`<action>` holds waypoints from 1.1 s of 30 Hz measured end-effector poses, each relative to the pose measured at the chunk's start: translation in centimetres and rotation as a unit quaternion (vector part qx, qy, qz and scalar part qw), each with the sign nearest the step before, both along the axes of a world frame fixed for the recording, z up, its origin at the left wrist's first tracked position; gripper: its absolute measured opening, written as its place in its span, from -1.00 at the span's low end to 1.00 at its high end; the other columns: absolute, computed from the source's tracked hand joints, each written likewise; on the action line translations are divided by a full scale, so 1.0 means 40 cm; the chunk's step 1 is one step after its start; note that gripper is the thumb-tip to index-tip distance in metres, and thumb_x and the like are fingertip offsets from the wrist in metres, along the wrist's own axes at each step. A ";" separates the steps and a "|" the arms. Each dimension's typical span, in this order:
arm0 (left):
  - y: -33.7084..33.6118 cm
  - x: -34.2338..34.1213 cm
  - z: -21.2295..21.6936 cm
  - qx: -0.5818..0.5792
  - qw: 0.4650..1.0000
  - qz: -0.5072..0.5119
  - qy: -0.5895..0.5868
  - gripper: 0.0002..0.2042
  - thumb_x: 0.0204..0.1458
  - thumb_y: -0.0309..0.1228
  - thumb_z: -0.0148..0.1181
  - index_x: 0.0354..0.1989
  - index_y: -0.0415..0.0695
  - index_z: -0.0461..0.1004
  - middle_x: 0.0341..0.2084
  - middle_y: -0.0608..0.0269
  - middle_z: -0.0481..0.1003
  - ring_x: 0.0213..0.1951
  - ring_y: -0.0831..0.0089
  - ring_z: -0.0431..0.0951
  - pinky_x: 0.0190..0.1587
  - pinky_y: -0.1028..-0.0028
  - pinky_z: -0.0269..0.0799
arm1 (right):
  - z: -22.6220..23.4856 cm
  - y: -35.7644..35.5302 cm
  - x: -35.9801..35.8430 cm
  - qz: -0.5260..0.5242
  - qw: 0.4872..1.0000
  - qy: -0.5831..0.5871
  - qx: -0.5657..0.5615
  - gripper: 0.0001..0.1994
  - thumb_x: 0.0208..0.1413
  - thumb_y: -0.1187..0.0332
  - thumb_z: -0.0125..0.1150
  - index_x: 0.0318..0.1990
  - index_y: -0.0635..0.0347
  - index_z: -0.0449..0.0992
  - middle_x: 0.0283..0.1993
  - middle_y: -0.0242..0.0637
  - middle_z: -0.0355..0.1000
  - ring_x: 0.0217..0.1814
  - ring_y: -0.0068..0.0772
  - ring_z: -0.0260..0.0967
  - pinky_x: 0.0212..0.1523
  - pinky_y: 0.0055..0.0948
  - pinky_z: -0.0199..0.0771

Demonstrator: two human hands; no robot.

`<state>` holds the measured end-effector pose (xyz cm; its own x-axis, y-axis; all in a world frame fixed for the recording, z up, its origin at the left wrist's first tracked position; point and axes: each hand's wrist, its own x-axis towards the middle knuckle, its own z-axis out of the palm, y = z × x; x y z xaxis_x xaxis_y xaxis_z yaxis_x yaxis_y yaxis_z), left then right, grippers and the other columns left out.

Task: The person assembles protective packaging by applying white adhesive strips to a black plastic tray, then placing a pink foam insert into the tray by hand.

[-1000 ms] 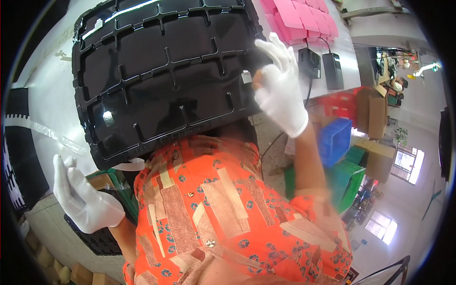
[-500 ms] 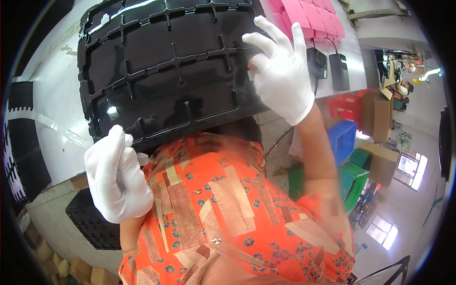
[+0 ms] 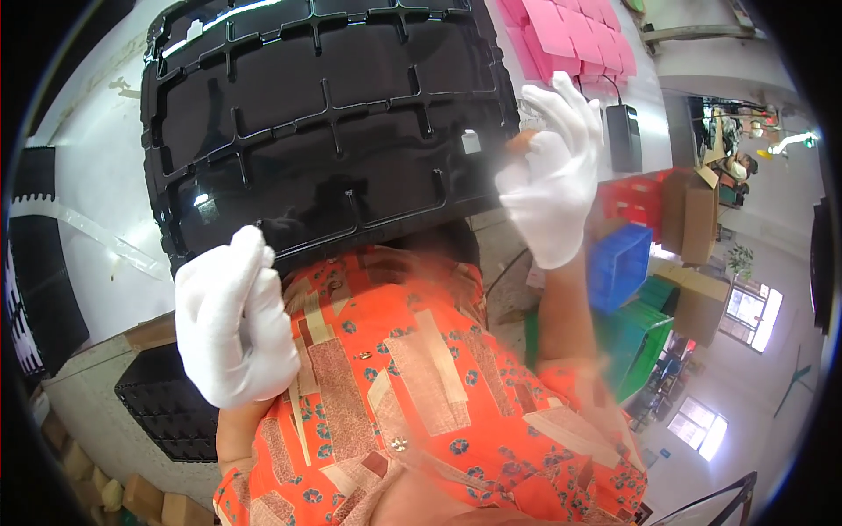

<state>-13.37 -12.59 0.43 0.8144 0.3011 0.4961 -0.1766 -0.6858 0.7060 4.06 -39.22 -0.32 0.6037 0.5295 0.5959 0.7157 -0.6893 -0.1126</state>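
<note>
A large glossy black plastic tray (image 3: 289,140) with raised ridges lies in front of me. Two small white pieces rest in it: one white tab (image 3: 472,141) near the right edge, another piece (image 3: 195,31) at the far left. Just past the tray's right edge is my right hand (image 3: 554,171), in a white glove with one bare fingertip; its fingers are apart and slightly blurred, and nothing shows in them. At the near left corner, my gloved left hand (image 3: 235,320) has its fingers pressed together; whatever they hold, if anything, is hidden.
Pink sheets (image 3: 574,39) lie on the white table's far right, near a black device (image 3: 624,138) with a cable. A clear strip (image 3: 105,232) crosses the table at left. Blue (image 3: 619,267) and green (image 3: 645,351) crates stand right; another black tray (image 3: 167,408) sits low left.
My right hand has let go of the small white tab, which now lies in the tray, and has moved right and nearer. My left hand has shifted slightly right; the small piece beside it no longer shows.
</note>
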 end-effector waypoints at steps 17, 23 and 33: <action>-0.019 0.044 0.002 0.030 0.995 -0.086 -0.043 -0.51 -0.13 -0.77 0.35 0.06 -0.18 0.63 -0.36 0.29 0.58 -0.31 0.27 0.59 -0.20 0.36 0.52 | -0.016 0.056 0.082 0.076 0.979 0.003 -0.187 -0.92 -0.20 0.48 0.31 -0.47 0.16 0.56 0.06 -0.43 0.53 0.43 -0.25 0.28 0.49 0.35 0.02; -0.016 0.040 0.000 0.024 0.996 -0.080 -0.034 -0.52 -0.08 -0.78 0.35 0.09 -0.18 0.62 -0.36 0.28 0.58 -0.28 0.28 0.59 -0.20 0.37 0.53 | -0.023 0.033 0.063 0.084 0.988 0.035 -0.126 -0.87 -0.28 0.53 0.28 -0.53 0.13 0.46 0.12 -0.38 0.51 0.44 -0.18 0.29 0.49 0.32 0.05; -0.047 0.102 0.027 -0.163 0.964 -0.183 0.100 -0.65 -0.05 -0.62 0.49 -0.02 -0.28 0.68 -0.39 0.06 0.65 -0.44 0.32 0.61 -0.35 0.46 0.52 | 0.032 0.068 -0.072 0.028 0.966 0.163 0.197 -0.80 -0.38 0.67 0.17 -0.52 0.22 0.37 0.18 -0.06 0.50 0.42 0.17 0.34 0.41 0.03 0.32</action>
